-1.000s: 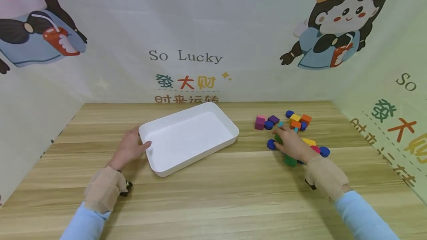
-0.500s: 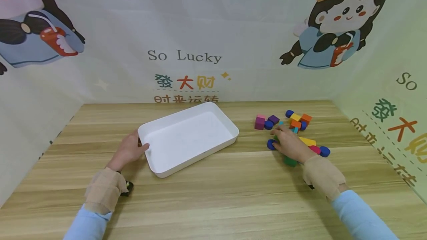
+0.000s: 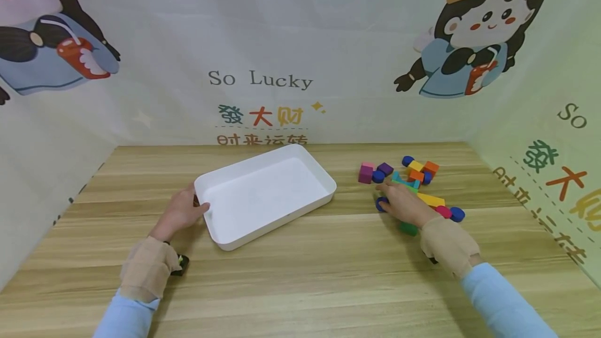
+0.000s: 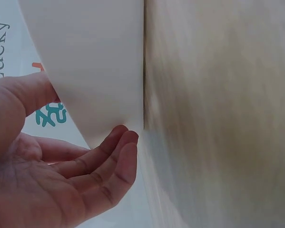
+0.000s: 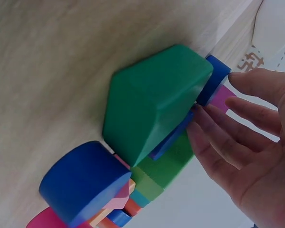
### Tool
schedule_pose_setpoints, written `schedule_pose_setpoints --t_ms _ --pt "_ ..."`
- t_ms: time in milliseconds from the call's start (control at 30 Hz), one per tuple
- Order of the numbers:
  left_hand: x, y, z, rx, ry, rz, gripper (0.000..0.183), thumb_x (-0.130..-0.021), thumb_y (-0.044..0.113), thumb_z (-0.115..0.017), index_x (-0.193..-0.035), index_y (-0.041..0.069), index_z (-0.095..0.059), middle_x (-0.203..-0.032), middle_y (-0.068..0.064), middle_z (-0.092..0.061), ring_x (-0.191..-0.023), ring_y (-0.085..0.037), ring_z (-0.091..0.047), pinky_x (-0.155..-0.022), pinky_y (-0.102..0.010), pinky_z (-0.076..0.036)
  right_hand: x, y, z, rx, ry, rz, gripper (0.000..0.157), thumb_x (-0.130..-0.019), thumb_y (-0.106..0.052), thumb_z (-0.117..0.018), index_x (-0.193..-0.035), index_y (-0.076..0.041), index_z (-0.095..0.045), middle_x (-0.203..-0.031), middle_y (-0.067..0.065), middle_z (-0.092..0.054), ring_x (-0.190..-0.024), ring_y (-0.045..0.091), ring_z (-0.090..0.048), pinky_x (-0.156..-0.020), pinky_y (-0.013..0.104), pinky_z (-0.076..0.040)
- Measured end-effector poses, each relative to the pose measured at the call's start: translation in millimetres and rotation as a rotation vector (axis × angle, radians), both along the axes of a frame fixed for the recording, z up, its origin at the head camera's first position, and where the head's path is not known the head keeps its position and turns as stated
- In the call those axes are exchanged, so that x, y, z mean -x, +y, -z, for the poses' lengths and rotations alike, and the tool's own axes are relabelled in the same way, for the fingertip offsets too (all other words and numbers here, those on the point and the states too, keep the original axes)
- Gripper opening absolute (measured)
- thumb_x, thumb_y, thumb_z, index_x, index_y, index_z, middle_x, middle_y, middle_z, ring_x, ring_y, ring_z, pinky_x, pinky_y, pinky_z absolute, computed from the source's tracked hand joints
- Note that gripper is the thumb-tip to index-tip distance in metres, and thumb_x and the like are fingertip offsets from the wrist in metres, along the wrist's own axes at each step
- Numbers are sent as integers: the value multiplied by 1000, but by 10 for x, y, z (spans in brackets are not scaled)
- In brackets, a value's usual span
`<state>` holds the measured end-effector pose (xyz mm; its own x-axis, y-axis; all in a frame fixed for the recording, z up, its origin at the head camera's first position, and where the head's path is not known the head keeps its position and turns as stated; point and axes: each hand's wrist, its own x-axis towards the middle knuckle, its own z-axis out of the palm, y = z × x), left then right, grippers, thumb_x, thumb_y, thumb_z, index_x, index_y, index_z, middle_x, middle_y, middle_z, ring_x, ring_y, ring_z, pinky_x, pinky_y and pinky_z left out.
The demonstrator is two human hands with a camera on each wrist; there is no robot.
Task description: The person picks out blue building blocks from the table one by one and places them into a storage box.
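The left hand (image 3: 180,213) holds the left end of a white rectangular tray (image 3: 267,194), thumb over its rim. In the left wrist view its fingertips (image 4: 128,142) lie against the outer wall low down. My right hand (image 3: 405,205) reaches over a cluster of coloured blocks, its fingers extended. Its thumb tip meets the edge of a blue cylinder block (image 3: 380,203), with the other fingertips spread above nearby blocks. A dark green block (image 5: 156,85) stands beside this hand in the right wrist view. The palm hides some blocks from the head view.
Behind the right hand lie purple (image 3: 365,173), orange (image 3: 430,167) and yellow (image 3: 431,200) blocks, with a blue cylinder (image 3: 457,214) to the right. All rest on a wooden table (image 3: 300,286). A printed cloth (image 3: 357,67) rises along the back and sides.
My right hand has shifted slightly left over the cluster, uncovering light green and cyan blocks behind it. The left hand and tray moved slightly left at first, then stayed.
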<state>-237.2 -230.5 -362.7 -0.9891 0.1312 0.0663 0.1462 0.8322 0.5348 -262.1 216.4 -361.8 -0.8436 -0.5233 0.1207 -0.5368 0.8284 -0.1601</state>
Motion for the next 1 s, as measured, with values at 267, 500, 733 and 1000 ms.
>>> schedule_pose_setpoints --t_ms 267,500,733,1000 --pt "0 -4 -2 -8 -1 -5 35 -82 7 -54 -106 -16 -43 -82 -22 -54 -77 -31 -52 -69 -40 -44 -6 -10 10 13 -95 1 32 -83 -14 -60 -102 10 -58 -98 22 -60 -82 26 -59 -74 38 -49" --pt "-9 -7 8 -21 -1 -8 36 -81 7 -55 -107 -17 -43 -83 -23 -55 -78 -31 -53 -70 -41 -44 -8 -20 19 -59 -151 2 29 -80 -7 -63 -103 8 -56 -102 23 -56 -91 31 -56 -78 40 -48" --pt "-10 -12 15 -31 -3 -12 37 -81 7 -55 -107 -16 -43 -82 -22 -55 -78 -31 -53 -69 -40 -44 7 -20 18 -69 -143 5 30 -79 -4 -63 -105 10 -55 -104 25 -56 -94 33 -56 -80 41 -47" --pt "-10 -17 24 -32 -25 -23 38 -83 9 -55 -109 -14 -41 -79 -19 -54 -74 -28 -52 -63 -34 -42 2 -94 -20 -13 -56 1 33 -79 -4 -63 -107 12 -54 -100 25 -55 -84 30 -58 -76 40 -49"
